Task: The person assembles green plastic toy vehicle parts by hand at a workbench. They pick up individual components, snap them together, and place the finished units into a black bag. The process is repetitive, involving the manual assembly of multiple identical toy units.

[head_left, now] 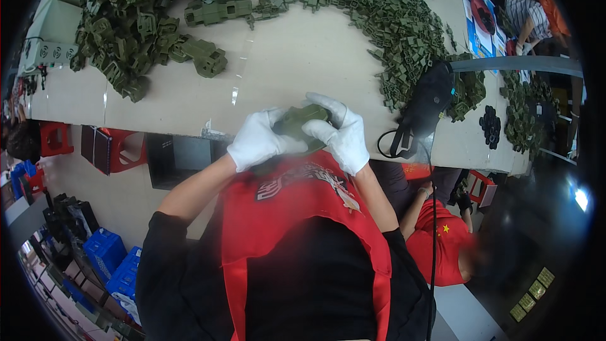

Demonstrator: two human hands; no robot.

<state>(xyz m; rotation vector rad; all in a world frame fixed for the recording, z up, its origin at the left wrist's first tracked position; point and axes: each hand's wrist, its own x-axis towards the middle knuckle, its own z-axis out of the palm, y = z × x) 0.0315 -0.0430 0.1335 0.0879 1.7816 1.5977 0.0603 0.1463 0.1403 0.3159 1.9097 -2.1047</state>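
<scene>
Clasping a green part (295, 122), both hands (260, 137) (346, 137) curl inward; what blue crates (105, 251) hold is unclear.

Green part (294, 122), dial centre: partly hidden by left hand (261, 137) and right hand (345, 137). Big heap (129, 35), 11 o'clock: cut off at top. Small pieces (404, 38), 1 o'clock: individually indistinct. Co-worker's head (480, 252), 4 o'clock: blurred.

Pale table (303, 44), red stools (55, 149) on beige floor (120, 199), at right probably a bright lamp (581, 199).
</scene>
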